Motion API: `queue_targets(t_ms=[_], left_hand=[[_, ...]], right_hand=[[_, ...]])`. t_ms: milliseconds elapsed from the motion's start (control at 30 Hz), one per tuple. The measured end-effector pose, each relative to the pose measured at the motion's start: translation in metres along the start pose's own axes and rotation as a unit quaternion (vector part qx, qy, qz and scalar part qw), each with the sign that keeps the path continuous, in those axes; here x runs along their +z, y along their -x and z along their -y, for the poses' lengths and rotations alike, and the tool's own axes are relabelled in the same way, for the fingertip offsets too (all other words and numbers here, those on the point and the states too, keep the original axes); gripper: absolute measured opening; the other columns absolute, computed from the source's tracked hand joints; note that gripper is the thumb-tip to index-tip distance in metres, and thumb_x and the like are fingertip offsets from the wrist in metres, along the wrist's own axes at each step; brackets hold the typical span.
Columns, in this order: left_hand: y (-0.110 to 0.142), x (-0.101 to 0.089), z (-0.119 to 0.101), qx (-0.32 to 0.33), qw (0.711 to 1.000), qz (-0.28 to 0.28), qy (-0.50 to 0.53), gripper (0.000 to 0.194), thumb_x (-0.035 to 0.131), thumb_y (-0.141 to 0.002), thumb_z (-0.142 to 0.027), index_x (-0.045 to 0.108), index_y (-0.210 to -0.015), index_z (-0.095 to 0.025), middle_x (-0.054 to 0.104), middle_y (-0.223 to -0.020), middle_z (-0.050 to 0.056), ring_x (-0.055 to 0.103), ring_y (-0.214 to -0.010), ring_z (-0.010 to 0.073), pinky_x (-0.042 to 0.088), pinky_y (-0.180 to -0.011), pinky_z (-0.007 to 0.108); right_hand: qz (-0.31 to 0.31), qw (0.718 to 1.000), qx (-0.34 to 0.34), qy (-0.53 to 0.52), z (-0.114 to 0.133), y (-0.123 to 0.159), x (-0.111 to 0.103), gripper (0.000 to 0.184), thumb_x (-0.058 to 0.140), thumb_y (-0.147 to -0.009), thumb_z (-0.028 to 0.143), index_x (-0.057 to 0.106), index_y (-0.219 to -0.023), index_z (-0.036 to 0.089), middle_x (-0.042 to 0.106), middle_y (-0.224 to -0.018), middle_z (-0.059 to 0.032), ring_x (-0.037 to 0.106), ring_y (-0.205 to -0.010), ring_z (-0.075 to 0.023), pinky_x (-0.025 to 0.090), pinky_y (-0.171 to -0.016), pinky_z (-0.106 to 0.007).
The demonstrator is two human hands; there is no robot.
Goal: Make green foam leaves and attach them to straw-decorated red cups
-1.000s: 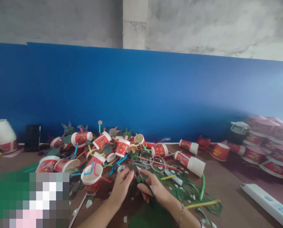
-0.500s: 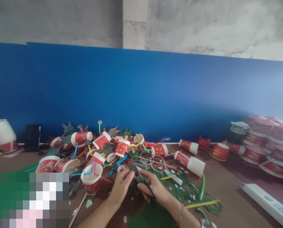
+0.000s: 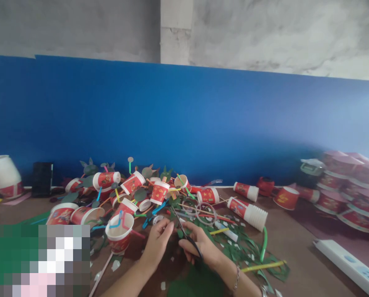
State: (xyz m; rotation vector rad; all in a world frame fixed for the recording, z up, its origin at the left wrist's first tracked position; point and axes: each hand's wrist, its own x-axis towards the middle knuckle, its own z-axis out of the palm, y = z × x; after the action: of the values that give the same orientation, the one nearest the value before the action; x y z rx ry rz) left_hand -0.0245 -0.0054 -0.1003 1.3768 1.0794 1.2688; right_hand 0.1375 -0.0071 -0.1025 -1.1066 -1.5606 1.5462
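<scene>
My right hand (image 3: 199, 245) is closed around the dark handles of a pair of scissors (image 3: 184, 232), whose blades point up and away to the left. To the left of the blades, my left hand (image 3: 159, 239) is closed with thumb and fingers pinched together. A small dark green paper piece (image 3: 176, 227) shows by its fingertips, partly hidden against the clutter. Below my hands lies a larger sheet of green paper (image 3: 197, 282). Green paper offcuts (image 3: 240, 243) are scattered to the right of my right hand.
Red paper cups (image 3: 159, 192) with straws and paper cut-outs are heaped ahead. One cup (image 3: 119, 231) stands left of my left hand. Nested cups (image 3: 248, 212) lie right. A power strip (image 3: 351, 264) and stacked red cups with pink paper (image 3: 333, 179) stand far right.
My left hand and the small paper piece have shifted very slightly by the scissor blades. Otherwise the scene looks the same.
</scene>
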Motion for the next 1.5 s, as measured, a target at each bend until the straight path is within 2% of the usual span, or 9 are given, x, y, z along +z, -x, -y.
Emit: queue_targets(t_ms=[300, 500, 667, 800, 967, 1167, 1367, 1500], left_hand=[[0.0, 0.0, 0.001, -0.005, 1.0, -0.008, 0.012, 0.039, 0.054, -0.078, -0.052, 0.042, -0.059, -0.02, 0.036, -0.059, -0.005, 0.037, -0.058, 0.0134, 0.031, -0.057, 0.024], [0.002, 0.002, -0.003, 0.012, 0.999, -0.046, 0.0, 0.037, 0.053, -0.078, -0.049, 0.045, -0.057, -0.02, 0.037, -0.057, -0.005, 0.035, -0.056, 0.0133, 0.03, -0.056, 0.025], [0.003, 0.002, -0.002, 0.012, 1.0, -0.02, 0.0, 0.034, 0.05, -0.081, -0.046, 0.044, -0.06, -0.02, 0.035, -0.057, -0.005, 0.032, -0.056, 0.0131, 0.029, -0.055, 0.025], [0.002, 0.001, 0.001, 0.005, 1.0, -0.005, -0.002, 0.035, 0.049, -0.081, -0.049, 0.043, -0.061, -0.02, 0.033, -0.058, -0.005, 0.032, -0.057, 0.0131, 0.029, -0.055, 0.025], [0.002, 0.001, 0.002, -0.006, 1.0, -0.005, 0.003, 0.037, 0.049, -0.08, -0.052, 0.044, -0.061, -0.02, 0.034, -0.059, -0.005, 0.032, -0.057, 0.0132, 0.029, -0.055, 0.025], [0.002, 0.001, 0.002, -0.019, 0.999, -0.036, 0.002, 0.036, 0.047, -0.082, -0.049, 0.044, -0.061, -0.02, 0.037, -0.058, -0.005, 0.034, -0.057, 0.0134, 0.029, -0.056, 0.025], [0.002, -0.002, 0.005, 0.001, 1.0, 0.017, 0.001, 0.032, 0.046, -0.085, -0.044, 0.043, -0.063, -0.02, 0.033, -0.061, -0.005, 0.033, -0.06, 0.0136, 0.029, -0.058, 0.026], [0.002, -0.003, 0.004, 0.007, 1.0, 0.019, -0.01, 0.032, 0.047, -0.085, -0.043, 0.043, -0.064, -0.02, 0.032, -0.061, -0.005, 0.032, -0.06, 0.0133, 0.028, -0.058, 0.026]], right_hand=[[0.001, 1.0, -0.001, 0.019, -0.005, -0.003, -0.003, 0.063, 0.067, -0.074, 0.04, 0.041, -0.123, 0.011, 0.051, -0.042, 0.0098, 0.042, -0.031, -0.0067, 0.035, -0.033, -0.016], [0.028, 1.0, 0.0, 0.004, -0.004, -0.003, -0.004, 0.065, 0.068, -0.074, 0.039, 0.04, -0.125, 0.012, 0.055, -0.043, 0.0088, 0.043, -0.031, -0.0068, 0.036, -0.033, -0.016], [0.019, 1.0, 0.019, 0.0, 0.004, 0.0, 0.0, 0.067, 0.068, -0.073, 0.035, 0.038, -0.128, 0.012, 0.058, -0.046, 0.0074, 0.046, -0.033, -0.0072, 0.038, -0.036, -0.016], [0.015, 1.0, 0.018, 0.002, 0.006, 0.002, 0.002, 0.068, 0.067, -0.073, 0.038, 0.037, -0.128, 0.011, 0.056, -0.044, 0.0082, 0.045, -0.032, -0.0072, 0.036, -0.035, -0.016], [0.026, 1.0, 0.007, 0.006, 0.004, 0.002, 0.0, 0.067, 0.067, -0.074, 0.042, 0.038, -0.126, 0.011, 0.055, -0.043, 0.0084, 0.043, -0.03, -0.0071, 0.033, -0.032, -0.016], [0.029, 0.999, 0.026, 0.013, 0.003, 0.001, -0.002, 0.071, 0.069, -0.071, 0.043, 0.038, -0.126, 0.01, 0.054, -0.042, 0.0084, 0.043, -0.03, -0.0073, 0.035, -0.032, -0.016], [0.042, 0.999, 0.028, 0.004, 0.003, 0.001, -0.001, 0.073, 0.068, -0.072, 0.045, 0.037, -0.128, 0.01, 0.057, -0.044, 0.0073, 0.045, -0.032, -0.0073, 0.038, -0.034, -0.016], [0.035, 0.999, 0.034, 0.005, 0.0, 0.001, -0.001, 0.071, 0.068, -0.072, 0.045, 0.039, -0.126, 0.009, 0.054, -0.041, 0.0085, 0.043, -0.031, -0.0067, 0.036, -0.033, -0.016]])
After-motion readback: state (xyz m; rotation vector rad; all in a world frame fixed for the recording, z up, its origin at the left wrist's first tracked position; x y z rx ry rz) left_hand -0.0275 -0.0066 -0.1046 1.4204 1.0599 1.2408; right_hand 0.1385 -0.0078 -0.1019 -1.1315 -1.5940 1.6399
